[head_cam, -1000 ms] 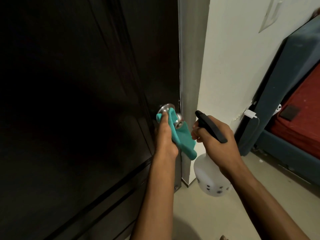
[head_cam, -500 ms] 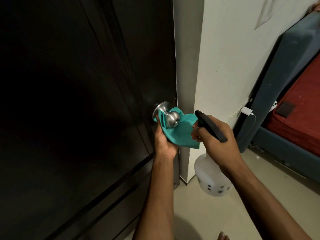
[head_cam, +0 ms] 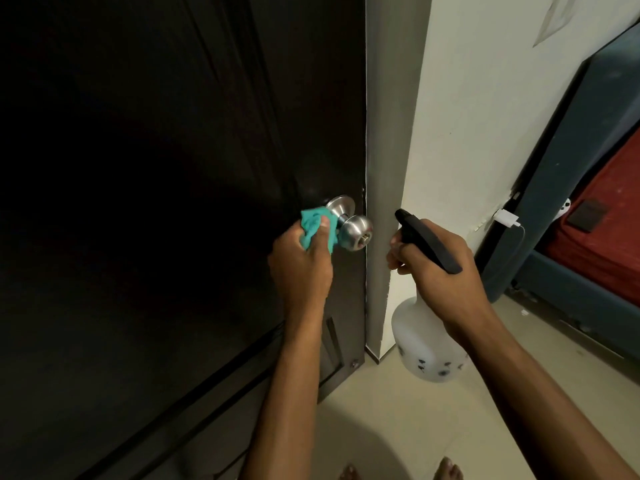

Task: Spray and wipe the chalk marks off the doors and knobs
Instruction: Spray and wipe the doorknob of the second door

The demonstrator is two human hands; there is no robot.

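Where fingers [head_cam: 323, 223] bunch it, cloth [head_cam: 313, 226] hides.

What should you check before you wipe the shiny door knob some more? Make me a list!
1. Teal cloth gripped in left hand: ok.
2. Cloth touching the knob: ok, it sits against the stem, left of the ball.
3. Spray bottle held firmly by right hand: ok.
4. Nozzle aimed at the knob: ok, roughly.
5. Chalk gone from the knob: cannot tell, too dim.
6. Door marks wiped: cannot tell.
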